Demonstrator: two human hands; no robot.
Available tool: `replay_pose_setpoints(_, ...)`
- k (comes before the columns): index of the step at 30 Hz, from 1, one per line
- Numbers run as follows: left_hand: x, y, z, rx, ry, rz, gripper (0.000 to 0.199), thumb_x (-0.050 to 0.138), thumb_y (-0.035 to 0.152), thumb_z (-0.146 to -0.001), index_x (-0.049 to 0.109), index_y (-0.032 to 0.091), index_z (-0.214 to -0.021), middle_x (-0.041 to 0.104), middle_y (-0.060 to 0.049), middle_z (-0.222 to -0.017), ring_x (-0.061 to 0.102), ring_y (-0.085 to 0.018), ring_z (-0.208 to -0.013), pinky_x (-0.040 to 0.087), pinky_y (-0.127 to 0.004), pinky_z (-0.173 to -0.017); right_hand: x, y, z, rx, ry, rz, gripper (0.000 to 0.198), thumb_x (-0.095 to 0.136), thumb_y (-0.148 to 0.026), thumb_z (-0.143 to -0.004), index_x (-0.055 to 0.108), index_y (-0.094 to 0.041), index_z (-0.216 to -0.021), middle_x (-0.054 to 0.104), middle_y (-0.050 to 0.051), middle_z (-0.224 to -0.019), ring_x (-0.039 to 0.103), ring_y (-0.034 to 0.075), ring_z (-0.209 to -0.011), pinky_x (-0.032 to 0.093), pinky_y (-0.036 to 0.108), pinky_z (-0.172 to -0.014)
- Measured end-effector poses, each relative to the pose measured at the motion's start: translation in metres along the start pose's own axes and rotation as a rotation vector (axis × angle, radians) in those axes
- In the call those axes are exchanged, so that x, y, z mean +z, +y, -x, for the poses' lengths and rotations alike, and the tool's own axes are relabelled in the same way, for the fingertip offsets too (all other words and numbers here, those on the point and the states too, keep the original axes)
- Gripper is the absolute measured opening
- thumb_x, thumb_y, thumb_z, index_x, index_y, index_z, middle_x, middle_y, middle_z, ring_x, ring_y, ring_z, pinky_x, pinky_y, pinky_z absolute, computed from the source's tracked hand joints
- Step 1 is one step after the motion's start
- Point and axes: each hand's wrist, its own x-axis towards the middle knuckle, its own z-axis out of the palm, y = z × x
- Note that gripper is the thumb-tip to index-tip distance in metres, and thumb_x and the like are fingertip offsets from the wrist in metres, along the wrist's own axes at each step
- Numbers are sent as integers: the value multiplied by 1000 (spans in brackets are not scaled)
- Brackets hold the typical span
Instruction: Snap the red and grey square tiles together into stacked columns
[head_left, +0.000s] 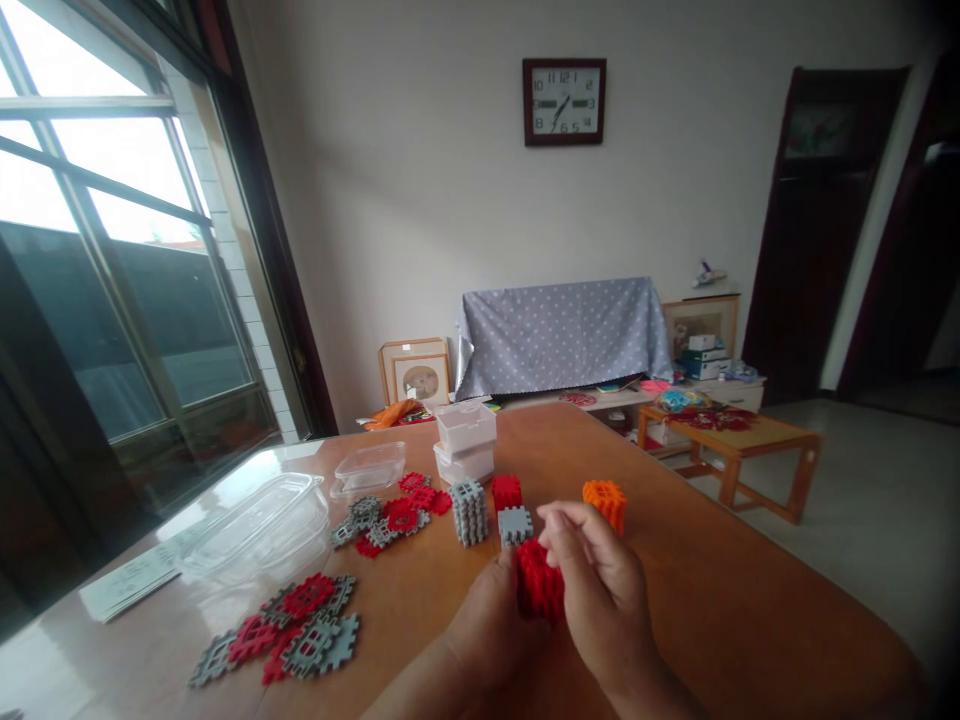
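Observation:
A stack of red interlocking plastic tiles (538, 588) is between my two hands above the near part of the table. My left hand (491, 615) is wrapped around its left side, thumb up along the edge. At its upper right, my right hand (604, 585) has bent fingers, thumb and forefinger close together; whatever lies between them is hidden. Just beyond stand a small grey tile block (516, 525), a red tile block (507, 491) and a taller grey tile stack (469, 512). Farther right is an orange tile stack (604, 503).
Loose red and grey tiles lie in a near pile (289, 630) and a farther pile (390, 515) on the left. Clear plastic containers (255, 525), a lid (369, 467), stacked white boxes (466, 440) and a paper pad (131, 580) share the wooden table (720, 610).

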Motion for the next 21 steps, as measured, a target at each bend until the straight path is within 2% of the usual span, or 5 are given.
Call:
replay_pose_setpoints(4, 17, 5, -13, -31, 126, -98, 51, 78, 21, -67, 61, 22, -115, 70, -8, -110, 63, -28, -97, 51, -40, -86, -45, 36, 10, 193, 160, 75, 36, 63, -58, -93, 73, -25, -104, 75, 6, -94, 69, 22, -81, 56, 30, -70)
replay_pose_setpoints(8, 30, 16, -31, 6, 136, -143, 43, 78, 16, -64, 62, 22, -103, 71, -7, -103, 65, -27, -94, 51, -37, -83, -78, 69, 19, 375, 159, 42, 47, 71, -63, -84, 74, -25, -112, 77, 11, -112, 74, 30, -98, 59, 32, -67)
replay_pose_setpoints(13, 40, 17, -52, 5, 190, -152, 40, 80, 21, -63, 58, 22, -96, 70, -8, -99, 64, -25, -87, 49, -37, -78, -90, 85, 22, 440, 86, -20, 47, 77, -59, -80, 76, -26, -113, 77, 11, -120, 73, 32, -108, 63, 38, -78)
replay_pose_setpoints(18, 48, 7, -70, 19, 220, -118, 44, 85, 23, -61, 55, 22, -94, 70, -7, -98, 63, -25, -87, 47, -37, -78, -95, 101, 15, 430, 81, 27, 49, 78, -61, -77, 78, -25, -110, 78, 10, -119, 72, 34, -111, 63, 41, -83)
replay_pose_setpoints(21, 50, 8, -73, 20, 243, -111, 43, 83, 24, -63, 56, 22, -96, 70, -7, -98, 64, -25, -87, 47, -36, -77, -98, 108, 12, 433, 83, 100, 57, 73, -65, -78, 76, -23, -116, 77, 11, -122, 70, 35, -116, 60, 43, -92)
